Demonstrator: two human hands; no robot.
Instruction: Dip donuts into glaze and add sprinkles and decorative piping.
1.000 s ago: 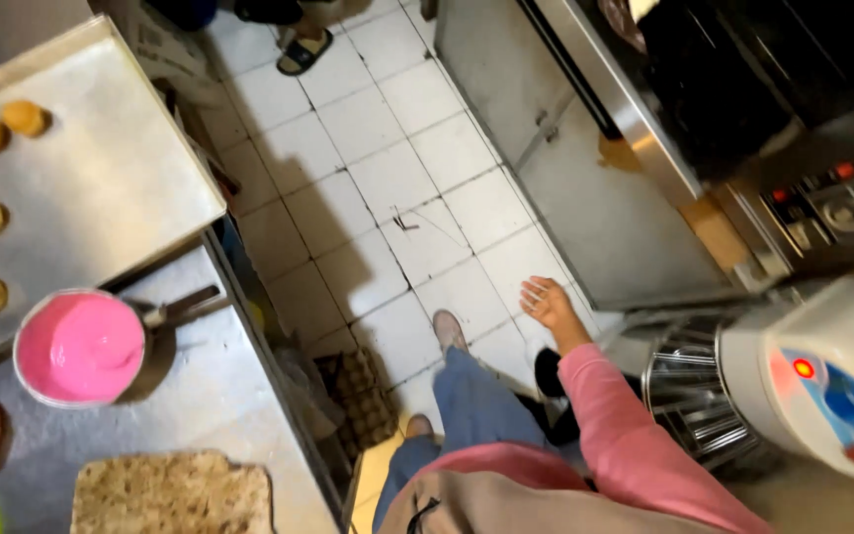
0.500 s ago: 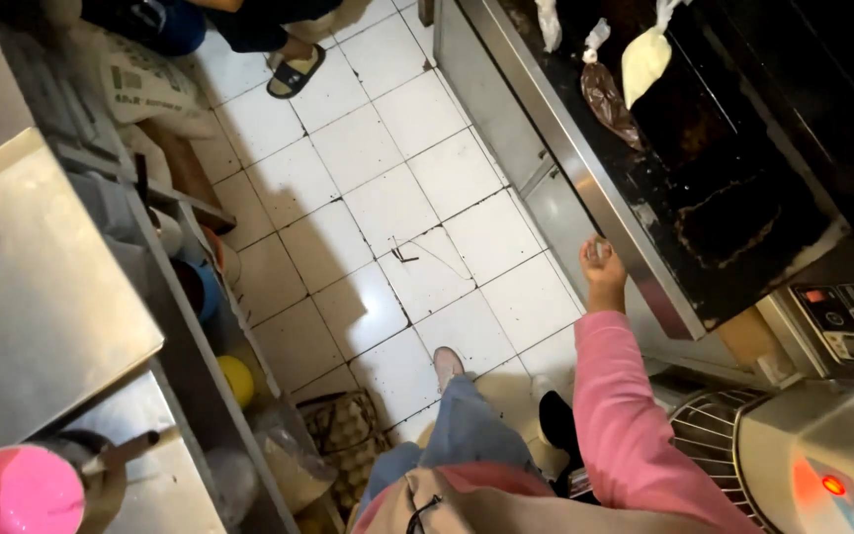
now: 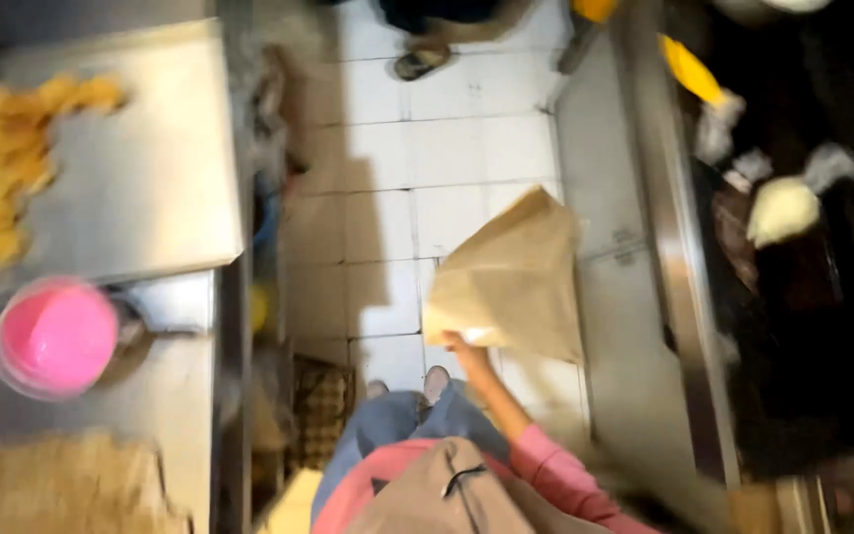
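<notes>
Brown paper sheet [image 3: 511, 277] is gripped at its lower edge by right hand [image 3: 459, 343], held up over white tile floor [image 3: 387, 188] betw. steel table [image 3: 140, 188] & oven [image 3: 793, 297]; not yet set down anywhere; left hand not seen; frame blurred.

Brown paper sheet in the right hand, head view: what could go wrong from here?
1. The right hand pinches only the lower edge of the brown paper sheet, which hangs free over the tiled floor; it could slip or fold.
2. The raised sheet hides part of the narrow aisle beside the metal counter, so it may snag there.
3. The frame is motion-blurred, so the grip cannot be judged closely. The left hand is out of view.
</notes>
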